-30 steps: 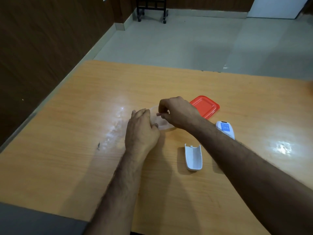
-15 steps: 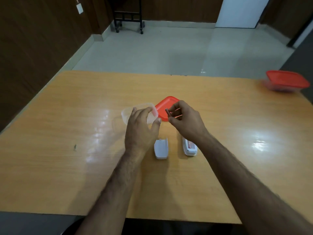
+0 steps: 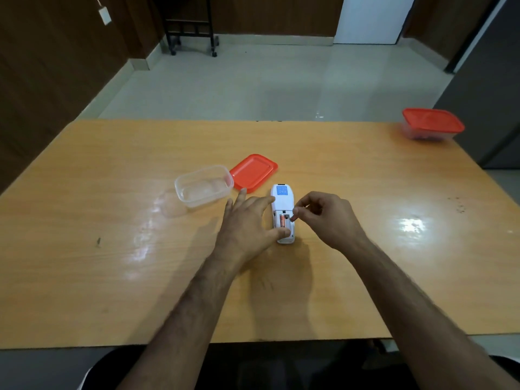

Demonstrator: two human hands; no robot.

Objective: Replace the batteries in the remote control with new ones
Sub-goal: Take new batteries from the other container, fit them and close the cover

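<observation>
The white remote point(image 3: 282, 205) lies face down mid-table. The left hand point(image 3: 247, 223), fingers spread, steadies it from nine o'clock, hiding its left edge. One orange battery point(image 3: 282, 220) sits inside. The right hand point(image 3: 323, 216) pinches something small, hard to make out.

White remote point(image 3: 282, 204) lying face down at table point(image 3: 84, 249) centre, battery bay open, one battery point(image 3: 282, 220) seated. Left hand point(image 3: 247, 223) steadies it from 9 o'clock; right hand point(image 3: 323, 218) pinches a second battery point(image 3: 292, 219) at 3 o'clock. Clear container point(image 3: 204, 185) and red lid point(image 3: 253, 171) lie toward 11 o'clock.
</observation>
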